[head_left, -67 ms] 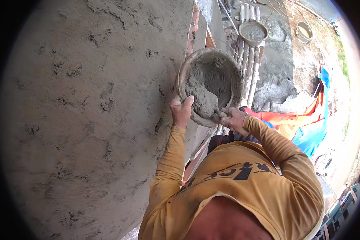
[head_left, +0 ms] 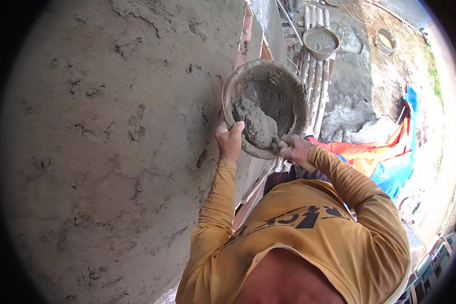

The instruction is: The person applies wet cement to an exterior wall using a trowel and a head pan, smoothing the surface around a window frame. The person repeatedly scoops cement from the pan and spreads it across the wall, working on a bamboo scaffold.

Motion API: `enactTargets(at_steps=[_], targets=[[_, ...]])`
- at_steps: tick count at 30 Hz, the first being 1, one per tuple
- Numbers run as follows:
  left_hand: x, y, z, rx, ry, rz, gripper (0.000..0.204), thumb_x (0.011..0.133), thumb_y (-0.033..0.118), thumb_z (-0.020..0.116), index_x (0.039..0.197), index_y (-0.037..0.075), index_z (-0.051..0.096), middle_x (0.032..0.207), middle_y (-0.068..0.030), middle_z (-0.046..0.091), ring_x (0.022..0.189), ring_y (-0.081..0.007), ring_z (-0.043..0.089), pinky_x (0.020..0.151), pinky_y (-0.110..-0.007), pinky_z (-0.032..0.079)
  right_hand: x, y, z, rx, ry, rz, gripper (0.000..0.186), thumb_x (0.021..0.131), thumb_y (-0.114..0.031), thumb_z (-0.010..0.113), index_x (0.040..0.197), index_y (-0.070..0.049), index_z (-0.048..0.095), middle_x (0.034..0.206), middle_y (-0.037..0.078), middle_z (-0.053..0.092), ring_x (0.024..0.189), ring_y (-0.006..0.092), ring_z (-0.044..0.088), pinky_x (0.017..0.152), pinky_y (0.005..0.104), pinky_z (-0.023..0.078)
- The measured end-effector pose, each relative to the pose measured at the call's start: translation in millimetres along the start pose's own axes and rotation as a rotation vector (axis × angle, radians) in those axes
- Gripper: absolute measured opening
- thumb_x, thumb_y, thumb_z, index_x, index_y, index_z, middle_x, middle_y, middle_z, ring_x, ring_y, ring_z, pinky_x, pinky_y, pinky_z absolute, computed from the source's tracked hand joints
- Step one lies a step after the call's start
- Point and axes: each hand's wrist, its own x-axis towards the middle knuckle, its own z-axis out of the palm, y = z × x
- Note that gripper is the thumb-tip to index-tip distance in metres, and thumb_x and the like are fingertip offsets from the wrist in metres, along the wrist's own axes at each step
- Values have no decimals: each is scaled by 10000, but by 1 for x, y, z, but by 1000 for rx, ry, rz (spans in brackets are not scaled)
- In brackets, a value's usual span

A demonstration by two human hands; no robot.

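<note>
A round bucket (head_left: 295,101) of wet grey mortar is held beside a roughly plastered wall (head_left: 116,152). My left hand (head_left: 229,139) is closed on the bucket's rim at its lower left, thumb uppermost. My right hand (head_left: 295,150) is closed on the handle of a trowel (head_left: 261,129) at the bucket's lower right. The trowel's blade lies inside the bucket, loaded with mortar. The bucket's thin wire handle arches beyond the far rim.
Below are pale poles (head_left: 316,109) laid side by side, a second bucket (head_left: 323,40) with grey mix, a third bucket (head_left: 385,40) farther right, red and blue sheeting (head_left: 390,172) over the ground, and a coiled hose or cable near the top.
</note>
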Motion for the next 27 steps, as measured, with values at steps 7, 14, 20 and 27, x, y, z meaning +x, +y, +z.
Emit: enactTargets(at_steps=[7, 14, 20, 27], targets=[[3, -27, -10, -163, 323, -181, 245, 693, 87, 589, 898, -48, 597, 914, -75, 611, 822, -158, 547, 758, -289, 432, -3, -32, -2, 286, 63, -178, 240, 759, -140, 575, 959, -8, 554, 712, 40, 547, 529, 122, 506, 472, 260, 424], [-15, -74, -13, 19, 307, -190, 287, 685, 114, 589, 914, -58, 610, 873, -78, 624, 800, -162, 565, 716, -302, 446, -31, -191, -4, 882, 355, -897, 406, 831, -151, 513, 1189, 22, 429, 766, 57, 529, 547, 127, 523, 452, 244, 436], [-50, -70, -12, 39, 383, -219, 253, 655, 169, 611, 720, -75, 595, 696, -141, 626, 666, -245, 585, 663, -371, 443, -5, -364, -60, 458, 1430, -1420, 459, 817, -142, 577, 1215, 22, 415, 903, 100, 549, 706, 147, 537, 613, 279, 461], [-70, -67, -11, -12, 387, -104, 186, 676, 125, 606, 752, -45, 599, 712, -44, 593, 673, -149, 530, 642, -318, 426, 79, -457, -11, -287, 1213, -1150, 354, 849, -210, 546, 1108, -45, 372, 821, 188, 587, 669, 301, 610, 555, 374, 503]])
